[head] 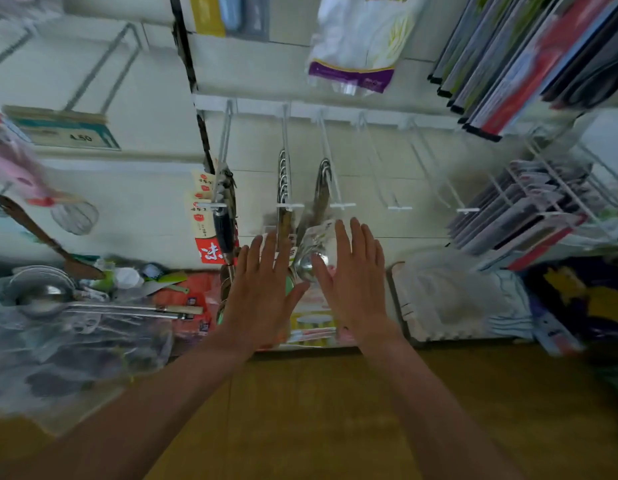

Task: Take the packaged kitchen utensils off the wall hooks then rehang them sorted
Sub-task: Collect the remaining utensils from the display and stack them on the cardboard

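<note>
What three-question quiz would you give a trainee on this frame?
1. True or false: the left hand grips a package.
2. What hangs between that hand and the right hand? A: packaged ladle. B: scissors. C: rolling pin.
3. Fill in: the shelf tag at upper left reads ____.
Key: 1 false, its fingers are straight. 2 A. 3 4.50.
</note>
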A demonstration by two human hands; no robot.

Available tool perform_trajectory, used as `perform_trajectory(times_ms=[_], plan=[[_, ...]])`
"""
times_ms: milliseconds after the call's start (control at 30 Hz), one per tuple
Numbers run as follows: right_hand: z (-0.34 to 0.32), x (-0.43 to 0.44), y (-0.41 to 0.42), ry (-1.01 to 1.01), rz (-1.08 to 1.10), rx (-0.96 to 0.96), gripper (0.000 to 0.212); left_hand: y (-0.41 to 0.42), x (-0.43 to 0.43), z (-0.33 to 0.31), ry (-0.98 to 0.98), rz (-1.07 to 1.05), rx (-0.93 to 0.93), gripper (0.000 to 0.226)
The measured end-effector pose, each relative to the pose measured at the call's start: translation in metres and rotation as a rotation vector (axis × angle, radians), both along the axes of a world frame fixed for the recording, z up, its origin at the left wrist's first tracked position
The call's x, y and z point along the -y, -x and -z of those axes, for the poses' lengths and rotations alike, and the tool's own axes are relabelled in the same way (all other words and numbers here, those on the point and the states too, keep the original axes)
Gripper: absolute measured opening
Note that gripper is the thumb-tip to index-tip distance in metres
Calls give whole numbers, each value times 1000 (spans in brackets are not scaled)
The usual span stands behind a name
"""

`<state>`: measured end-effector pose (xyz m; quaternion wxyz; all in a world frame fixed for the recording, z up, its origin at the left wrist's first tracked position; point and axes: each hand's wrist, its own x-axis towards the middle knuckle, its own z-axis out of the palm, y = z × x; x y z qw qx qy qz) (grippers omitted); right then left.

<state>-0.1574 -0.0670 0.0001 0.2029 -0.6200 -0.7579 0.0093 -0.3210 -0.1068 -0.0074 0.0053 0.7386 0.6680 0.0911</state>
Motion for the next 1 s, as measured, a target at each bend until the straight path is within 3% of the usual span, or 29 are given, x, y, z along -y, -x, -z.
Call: perform_trajectory(times_ms=[233,367,467,567,733,900,1000], plan=[[2,-33,31,-143,-59,-94,68,8,-20,6,-51,-28,30,75],[7,-56,38,-104,-12,-143,69,10,-18,11,-70,3,54,72],[7,-77,43,-54,56,-239,59,-2,-16,18,-38,71,140,68],[-1,-93,51,40,187,-507,57,-16,-26,26,-17,88,192,62],[0,-103,52,-129,169,-559,31,-37,-52,32,55,52,238,61],[-3,-102,43,-96,128,-525,27,-51,-85,40,131,-134,440,64],[-8,-97,35,-59,109,-481,28,-62,-103,51,160,-260,661,58]])
